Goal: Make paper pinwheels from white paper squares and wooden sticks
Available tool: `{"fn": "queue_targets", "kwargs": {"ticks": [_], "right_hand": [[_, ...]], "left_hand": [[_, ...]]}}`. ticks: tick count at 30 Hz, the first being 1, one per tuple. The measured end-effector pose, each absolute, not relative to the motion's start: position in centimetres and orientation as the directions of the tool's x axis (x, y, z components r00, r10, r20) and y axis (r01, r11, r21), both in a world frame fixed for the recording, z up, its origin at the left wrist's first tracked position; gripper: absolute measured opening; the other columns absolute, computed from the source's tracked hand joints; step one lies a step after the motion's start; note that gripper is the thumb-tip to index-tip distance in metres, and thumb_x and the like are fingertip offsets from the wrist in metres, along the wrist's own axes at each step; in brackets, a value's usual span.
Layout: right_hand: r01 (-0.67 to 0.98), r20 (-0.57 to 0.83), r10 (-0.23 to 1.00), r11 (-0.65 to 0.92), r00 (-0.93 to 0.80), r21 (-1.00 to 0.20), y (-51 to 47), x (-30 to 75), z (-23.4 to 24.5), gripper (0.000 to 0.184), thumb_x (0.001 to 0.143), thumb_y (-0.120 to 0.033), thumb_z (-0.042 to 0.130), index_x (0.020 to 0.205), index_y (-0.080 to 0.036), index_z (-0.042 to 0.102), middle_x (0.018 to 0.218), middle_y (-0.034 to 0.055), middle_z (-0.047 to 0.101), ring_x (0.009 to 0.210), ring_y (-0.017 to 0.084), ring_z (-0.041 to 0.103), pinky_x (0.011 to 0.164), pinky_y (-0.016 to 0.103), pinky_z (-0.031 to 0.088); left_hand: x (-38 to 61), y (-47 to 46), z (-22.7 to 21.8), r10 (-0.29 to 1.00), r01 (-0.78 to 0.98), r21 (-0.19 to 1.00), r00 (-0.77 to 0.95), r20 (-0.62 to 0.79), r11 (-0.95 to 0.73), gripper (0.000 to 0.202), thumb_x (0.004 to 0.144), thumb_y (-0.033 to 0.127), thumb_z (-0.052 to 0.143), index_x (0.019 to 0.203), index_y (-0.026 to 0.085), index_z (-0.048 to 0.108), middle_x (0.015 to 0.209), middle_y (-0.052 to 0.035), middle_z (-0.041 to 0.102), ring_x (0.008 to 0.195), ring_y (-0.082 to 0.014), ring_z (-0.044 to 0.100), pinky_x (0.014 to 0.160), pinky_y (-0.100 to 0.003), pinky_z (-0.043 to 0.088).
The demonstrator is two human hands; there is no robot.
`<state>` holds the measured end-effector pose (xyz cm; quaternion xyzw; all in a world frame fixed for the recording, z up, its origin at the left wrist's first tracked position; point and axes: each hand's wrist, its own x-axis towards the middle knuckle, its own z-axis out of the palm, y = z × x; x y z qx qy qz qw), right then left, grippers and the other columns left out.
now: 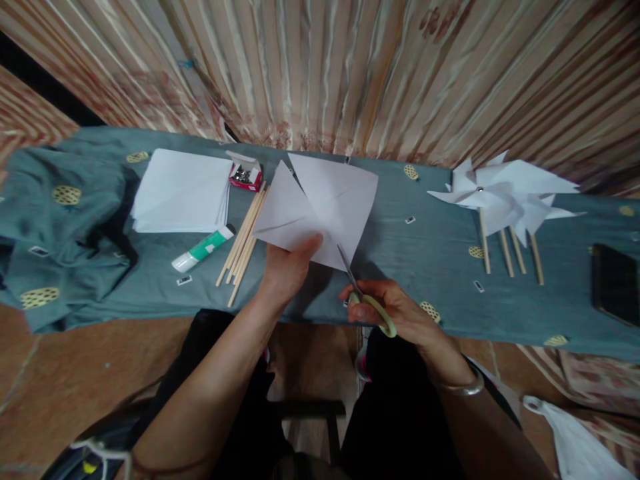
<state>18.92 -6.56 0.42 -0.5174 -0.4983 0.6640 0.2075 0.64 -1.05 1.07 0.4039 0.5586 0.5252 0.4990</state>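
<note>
A white paper square (330,207) is held up over the cloth by my left hand (290,267), thumb on top and fingers beneath. Slits run inward from its upper left and left corners. My right hand (383,307) grips scissors (375,305) with pale green handles. Their blades meet the paper near its lower corner, and their tips lie over the sheet. Wooden sticks (243,243) lie just left of the paper, partly beneath its edge. Beside them is a green and white glue tube (203,249).
A stack of white sheets (183,190) lies at the left, beside an open red box (246,175) of small metal pieces. Several paper pinwheels (505,190) on sticks lie at the right, near a dark phone (616,283). A striped curtain (320,73) hangs behind the green cloth (420,260).
</note>
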Motion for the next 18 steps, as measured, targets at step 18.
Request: {"fn": "queue_targets", "kwargs": {"ticks": [18], "right_hand": [[0.183, -0.542, 0.761, -0.513, -0.357, -0.839, -6.32, 18.65, 0.07, 0.051, 0.054, -0.054, 0.087, 0.084, -0.017, 0.068, 0.061, -0.0053, 0.059, 0.055, 0.008, 0.051, 0.053, 0.022, 0.039]], "left_hand": [[0.16, -0.62, 0.38, 0.976, 0.027, 0.998, -0.211, -0.057, 0.064, 0.019, 0.07, 0.025, 0.072, 0.088, 0.018, 0.068, 0.093, -0.0055, 0.075, 0.089, -0.0218, 0.068, 0.086, -0.035, 0.054]]}}
